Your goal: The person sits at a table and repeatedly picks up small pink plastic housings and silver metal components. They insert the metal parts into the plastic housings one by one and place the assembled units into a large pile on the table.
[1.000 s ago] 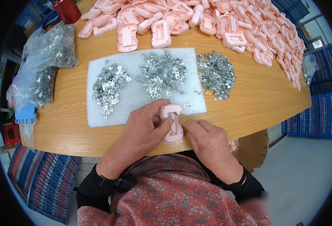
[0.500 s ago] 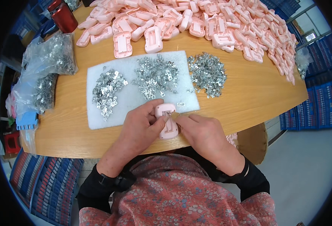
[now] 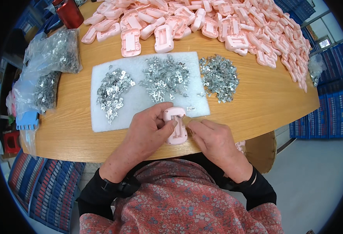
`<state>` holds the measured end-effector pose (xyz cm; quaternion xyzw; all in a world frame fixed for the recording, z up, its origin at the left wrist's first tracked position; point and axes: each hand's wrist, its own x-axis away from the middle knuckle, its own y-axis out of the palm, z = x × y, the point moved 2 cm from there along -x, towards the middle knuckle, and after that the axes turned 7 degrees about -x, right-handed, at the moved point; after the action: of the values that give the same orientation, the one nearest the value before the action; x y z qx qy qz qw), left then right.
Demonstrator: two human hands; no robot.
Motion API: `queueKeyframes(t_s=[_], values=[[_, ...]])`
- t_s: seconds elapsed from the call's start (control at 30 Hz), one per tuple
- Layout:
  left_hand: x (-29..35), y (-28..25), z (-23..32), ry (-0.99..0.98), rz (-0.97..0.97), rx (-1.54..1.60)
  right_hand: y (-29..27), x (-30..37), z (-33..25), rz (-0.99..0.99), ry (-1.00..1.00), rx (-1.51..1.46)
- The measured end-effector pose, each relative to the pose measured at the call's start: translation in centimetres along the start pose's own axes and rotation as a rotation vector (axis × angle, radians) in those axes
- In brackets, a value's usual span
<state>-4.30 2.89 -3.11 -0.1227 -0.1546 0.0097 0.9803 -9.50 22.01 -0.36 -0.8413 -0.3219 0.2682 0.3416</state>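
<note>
A pink plastic housing (image 3: pixel 182 134) with a battery compartment lies near the table's front edge, in front of the white foam sheet. My left hand (image 3: pixel 150 126) grips it from the left, thumb laid over the compartment and fingers round the far end. Closed in a pinch, my right hand (image 3: pixel 214 136) has its fingertips at the housing's upper right edge. Something yellowish shows at those fingertips, too small to make out. Just beyond the housing, a small metal contact plate (image 3: pixel 191 109) rests on the foam sheet (image 3: pixel 136 113).
Metal contact pieces form two piles (image 3: pixel 115 91) (image 3: pixel 165 78) on the foam and another pile (image 3: pixel 219 78) on the wood at right. Many pink housings (image 3: pixel 233 29) cover the table's far side. Bags of metal parts (image 3: pixel 62 52) and a red canister (image 3: pixel 70 15) stand at left.
The view has shifted slightly. My right fingertips have drawn a little to the right, from over the compartment to the housing's edge. My left hand keeps its hold.
</note>
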Motion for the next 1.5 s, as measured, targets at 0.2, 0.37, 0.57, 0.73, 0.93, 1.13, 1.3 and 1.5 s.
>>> queueKeyframes(t_s=[0.2, 0.37, 0.57, 0.73, 0.93, 1.13, 1.3, 1.5], values=[[0.0, 0.0, 0.3, 0.004, 0.002, 0.039, 0.3, 0.1, 0.1, 0.012, 0.003, -0.002], [-0.2, 0.0, 0.1, -0.008, -0.002, 0.026, 0.4, 0.2, 0.1, 0.0, 0.018, -0.008], [-0.1, -0.1, 0.4, -0.015, -0.006, 0.012, 0.6, 0.3, 0.2, 0.019, 0.012, -0.013], [-0.2, -0.1, 0.4, -0.001, 0.004, 0.006, 0.6, 0.4, 0.1, 0.012, 0.034, 0.04], [-0.3, -0.1, 0.1, -0.002, 0.007, -0.011, 0.4, 0.1, 0.1, 0.04, -0.082, 0.177], [-0.3, -0.1, 0.1, -0.019, -0.001, 0.002, 0.5, 0.0, 0.9, 0.076, -0.166, 0.195], [-0.3, -0.1, -0.1, -0.011, -0.002, 0.046, 0.2, -0.1, 0.9, 0.047, -0.179, 0.203], [-0.4, 0.2, -0.5, 0.06, 0.084, 0.071, -0.2, -0.4, 0.8, 0.024, -0.191, 0.217]])
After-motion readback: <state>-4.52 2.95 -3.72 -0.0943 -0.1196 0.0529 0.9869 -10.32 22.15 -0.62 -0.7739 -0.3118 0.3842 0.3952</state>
